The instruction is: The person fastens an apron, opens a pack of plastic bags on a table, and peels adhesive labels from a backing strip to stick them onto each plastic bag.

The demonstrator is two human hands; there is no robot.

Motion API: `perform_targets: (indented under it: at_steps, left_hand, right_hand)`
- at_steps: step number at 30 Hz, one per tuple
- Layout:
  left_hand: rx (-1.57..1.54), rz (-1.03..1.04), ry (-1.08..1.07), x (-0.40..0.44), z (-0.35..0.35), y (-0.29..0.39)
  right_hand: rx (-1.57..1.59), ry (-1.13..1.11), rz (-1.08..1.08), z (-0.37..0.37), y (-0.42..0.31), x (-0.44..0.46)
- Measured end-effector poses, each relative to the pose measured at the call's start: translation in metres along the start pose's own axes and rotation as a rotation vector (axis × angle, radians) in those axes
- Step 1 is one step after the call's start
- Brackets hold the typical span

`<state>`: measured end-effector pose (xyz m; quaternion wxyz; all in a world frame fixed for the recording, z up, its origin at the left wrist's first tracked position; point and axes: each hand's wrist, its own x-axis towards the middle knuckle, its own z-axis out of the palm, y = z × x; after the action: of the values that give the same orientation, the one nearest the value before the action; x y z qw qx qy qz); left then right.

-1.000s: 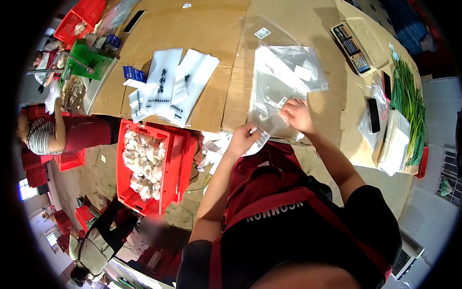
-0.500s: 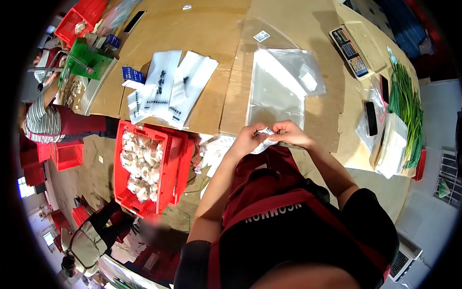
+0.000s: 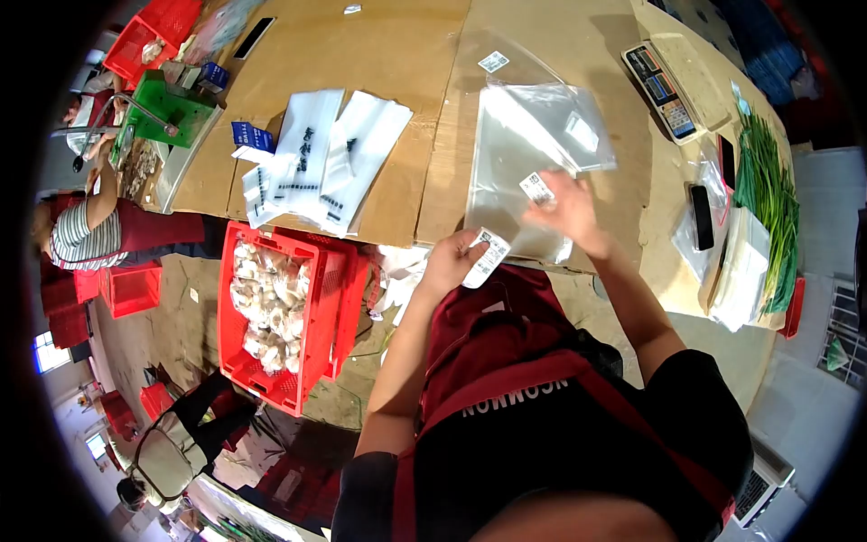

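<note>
My left hand is closed on a strip of printed white labels in front of my apron, at the table's near edge. A single small label with a square code is at the fingertips of my right hand, which is pinched on it above the clear plastic bags. These bags lie flat in a stack on the cardboard-covered table. Near the far end of the stack, another label sits on a clear bag.
Left on the table are printed plastic sleeves and a blue box. A scale, phone and green stalks are at right. Red crates of bagged produce stand below left. Two people are further left.
My hands have separated. The right moved forward and right over the clear bags with one label, while the left stayed near the apron with the label strip.
</note>
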<state>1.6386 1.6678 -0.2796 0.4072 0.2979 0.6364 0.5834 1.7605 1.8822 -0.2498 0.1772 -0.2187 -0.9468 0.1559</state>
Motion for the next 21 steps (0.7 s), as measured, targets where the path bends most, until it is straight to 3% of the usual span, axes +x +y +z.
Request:
perform_targets:
  at_steps: [1,3,4,7,11,16,21]
  left_hand:
    - [-0.032,0.051,0.019,-0.001,0.001,0.0]
    - [-0.004,0.034,-0.07,-0.001,-0.003,0.0]
    - [0.054,-0.03,-0.171,0.001,-0.005,0.003]
    - [-0.068,-0.149,-0.145,0.001,-0.002,0.015]
    - [-0.158,-0.106,-0.055,-0.001,0.001,0.032]
    - [-0.106,-0.129,-0.089,-0.002,-0.001,0.014]
    - [-0.063,-0.112,-0.05,-0.005,-0.002,0.006]
  right_hand:
    - [-0.001,-0.004,0.0,0.003,0.0,-0.008]
    - [0.007,-0.11,-0.264,0.008,0.001,-0.02]
    - [-0.054,-0.144,-0.204,0.015,0.005,-0.018]
    - [-0.023,-0.196,-0.145,0.018,0.012,-0.015]
    - [0.092,-0.07,-0.229,0.007,-0.001,-0.012]
    - [0.13,-0.216,-0.186,0.025,0.009,-0.017]
    - [0.155,-0.15,-0.177,0.018,0.002,-0.02]
